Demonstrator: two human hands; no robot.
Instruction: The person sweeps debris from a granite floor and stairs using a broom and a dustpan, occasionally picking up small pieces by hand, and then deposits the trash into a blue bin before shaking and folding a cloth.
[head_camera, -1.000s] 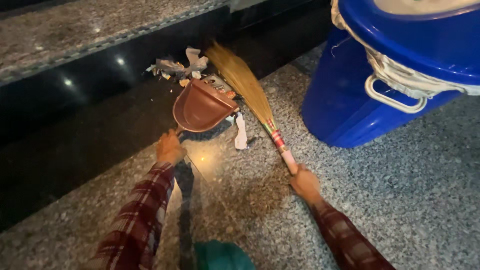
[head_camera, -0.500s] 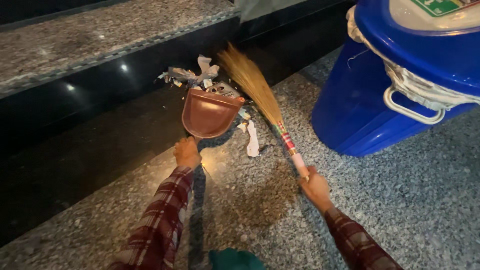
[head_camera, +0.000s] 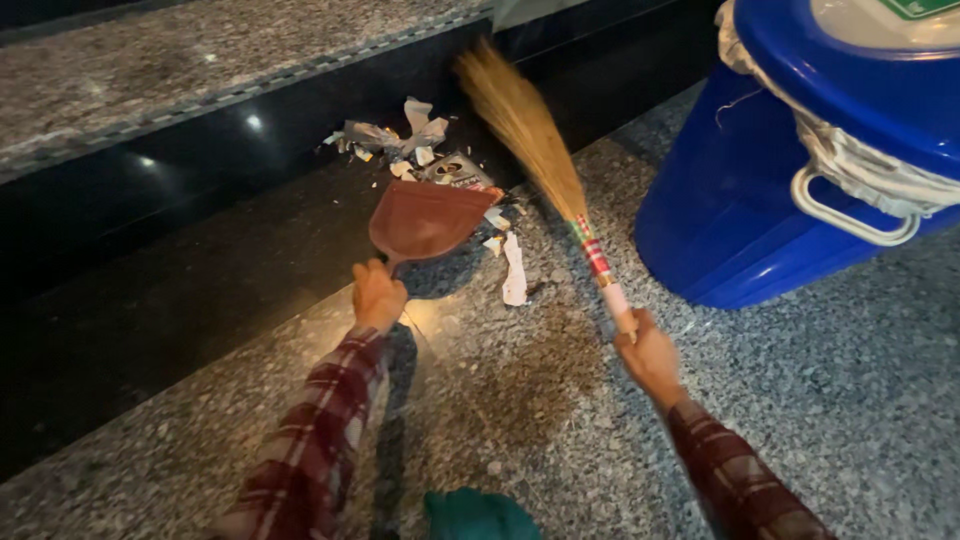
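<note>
Left grip: left hand (head_camera: 378, 295) clenching around the dustpan handle, grasping it firmly at the near end.
Right grip: right hand (head_camera: 648, 350) clenching around the pale handle end of the broom (head_camera: 545, 160), grasping it.
Dustpan: brown dustpan (head_camera: 425, 217) lying low on the floor (head_camera: 800, 400), mouth pointing away toward the step (head_camera: 200, 140), far lip touching or just short of the litter; cannot tell which.
Litter position: litter pile (head_camera: 400, 145) lying against the foot of the dark step riser, straight beyond the dustpan mouth; one white paper strip (head_camera: 514, 270) lying apart, just beside the dustpan's right edge, between dustpan and broom handle.
Key relation: pile sitting ahead of the left grip and ahead-left of the right grip; left grip nearer to it.
Broom axis: running diagonally from the right grip up and leftward, bristles blurring and hanging over the floor right of the pile, seemingly lifted; contact with the floor not clear.
Dustpan axis: handle to mouth running nearly straight away from the left grip, tilting slightly rightward.
Broom versus dustpan: bristle tip reaching past the dustpan mouth, near the step riser, right of the pile.
Surroundings: blue bin (head_camera: 800, 170) with white handle standing well right of the broom, on the speckled floor near the step.
Sleeves: plaid sleeves covering both forearms.
</note>
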